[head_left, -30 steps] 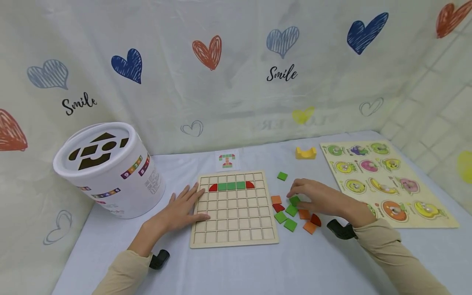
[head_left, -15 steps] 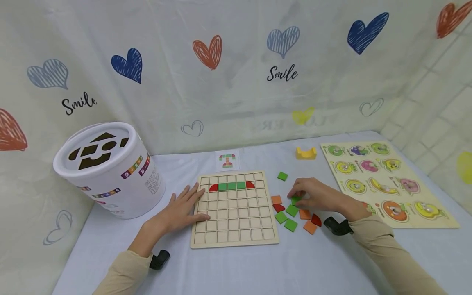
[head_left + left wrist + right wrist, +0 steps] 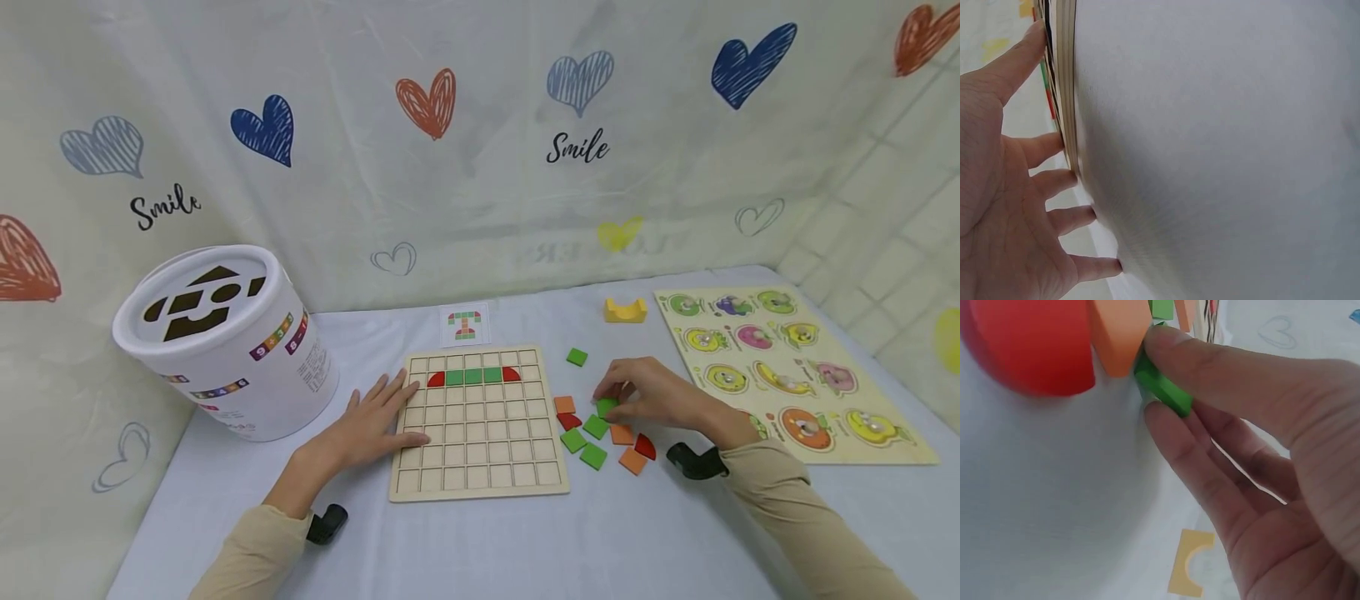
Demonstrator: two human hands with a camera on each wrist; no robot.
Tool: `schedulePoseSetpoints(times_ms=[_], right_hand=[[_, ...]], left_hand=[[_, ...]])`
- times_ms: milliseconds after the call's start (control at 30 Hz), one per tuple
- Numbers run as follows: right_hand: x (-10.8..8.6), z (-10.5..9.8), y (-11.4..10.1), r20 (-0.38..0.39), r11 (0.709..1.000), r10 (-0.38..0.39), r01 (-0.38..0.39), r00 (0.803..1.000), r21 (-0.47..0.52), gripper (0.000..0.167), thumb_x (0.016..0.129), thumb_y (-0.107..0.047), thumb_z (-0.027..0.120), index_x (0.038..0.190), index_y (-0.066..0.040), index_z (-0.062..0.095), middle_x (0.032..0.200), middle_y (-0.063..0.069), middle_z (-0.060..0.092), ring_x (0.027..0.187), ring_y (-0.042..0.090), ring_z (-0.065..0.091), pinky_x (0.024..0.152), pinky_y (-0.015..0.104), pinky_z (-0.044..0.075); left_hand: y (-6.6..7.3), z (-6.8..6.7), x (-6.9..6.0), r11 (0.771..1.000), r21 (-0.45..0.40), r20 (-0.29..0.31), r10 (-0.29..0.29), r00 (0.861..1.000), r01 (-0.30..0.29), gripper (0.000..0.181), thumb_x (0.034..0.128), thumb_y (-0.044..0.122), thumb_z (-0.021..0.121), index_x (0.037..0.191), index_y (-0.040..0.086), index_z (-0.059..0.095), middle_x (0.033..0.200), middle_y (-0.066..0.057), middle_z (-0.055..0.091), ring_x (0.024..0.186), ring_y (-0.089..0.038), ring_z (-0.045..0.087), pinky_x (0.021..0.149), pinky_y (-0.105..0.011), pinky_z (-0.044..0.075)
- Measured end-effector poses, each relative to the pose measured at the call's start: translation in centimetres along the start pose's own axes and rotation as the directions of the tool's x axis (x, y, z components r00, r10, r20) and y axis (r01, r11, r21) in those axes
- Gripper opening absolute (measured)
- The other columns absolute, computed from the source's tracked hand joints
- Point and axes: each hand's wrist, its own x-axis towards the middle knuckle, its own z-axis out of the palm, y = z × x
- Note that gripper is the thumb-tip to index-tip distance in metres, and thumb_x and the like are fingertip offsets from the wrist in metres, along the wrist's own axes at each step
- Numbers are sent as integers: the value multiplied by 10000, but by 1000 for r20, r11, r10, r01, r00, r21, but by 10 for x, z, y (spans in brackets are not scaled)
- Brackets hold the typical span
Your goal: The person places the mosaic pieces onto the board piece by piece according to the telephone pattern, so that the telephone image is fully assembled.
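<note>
My left hand (image 3: 369, 429) rests with spread fingers over the left edge of a wooden grid board (image 3: 477, 492). Across one upper row of the board lie several green square tiles (image 3: 473, 377), with a red quarter-round tile (image 3: 437, 380) at each end. To the right of the board, my right hand (image 3: 648, 392) pinches a green square tile (image 3: 1165, 387) between thumb and fingers, low over the table. Around it lie loose green tiles (image 3: 593, 456), orange square tiles (image 3: 633, 461) and red quarter-round tiles (image 3: 645, 447).
A small pattern card (image 3: 465, 324) lies behind the board. The large white bucket (image 3: 225, 358) with a cut-out lid stands at the left. A fruit puzzle board (image 3: 795, 375) lies at the right, and a yellow arch block (image 3: 626, 311) sits at the back.
My right hand has closed its thumb and fingers on the green tile and shifted slightly right. The left hand stays on the board, and the head view has moved a little.
</note>
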Motion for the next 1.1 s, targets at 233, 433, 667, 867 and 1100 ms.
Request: schedulePoseSetpoints(times_ms=[233,433,667,867,1100], right_hand=[[3,0,-2,-20,999,-40,40,999,14,204,822,20,864,954,-87,752,957,-24,693,854,140,695,793,333,624],[14,-1,-12,-26,997,-70,69,997,-43,178,844,34,840,952,-85,765,941,-40,682,845,108,673,793,317,621],[37,2,-29,-60,983,-175,171,983,-65,154,862,51,818,969,-49,768,939,-14,667,861,134,693,789,307,622],[62,15,-42,-75,974,-226,227,971,-3,147,888,32,801,1015,-39,774,970,4,673,887,145,688,812,309,619],[81,33,-43,-77,975,-202,208,976,73,144,911,42,776,1041,-21,777,986,32,678,923,174,683,850,319,614]], left_hand=[[2,-1,-1,1000,6,-4,-3,1000,3,943,964,636,647,1664,115,290,1749,-139,116,1602,-415,59,1205,-748,31],[1,-1,-1,1000,10,-4,-4,1000,5,948,960,648,644,1663,115,295,1748,-141,120,1602,-411,62,1205,-748,35],[1,-1,-1,1000,5,-1,-4,1000,4,950,957,658,639,1661,118,299,1750,-136,112,1603,-409,54,1208,-742,24],[0,0,0,1000,10,1,-6,1000,6,951,957,659,639,1664,126,294,1751,-131,109,1605,-404,51,1207,-745,27],[0,-1,1,1000,11,8,-6,1000,6,962,952,675,633,1666,130,289,1753,-125,103,1606,-401,48,1207,-746,29]])
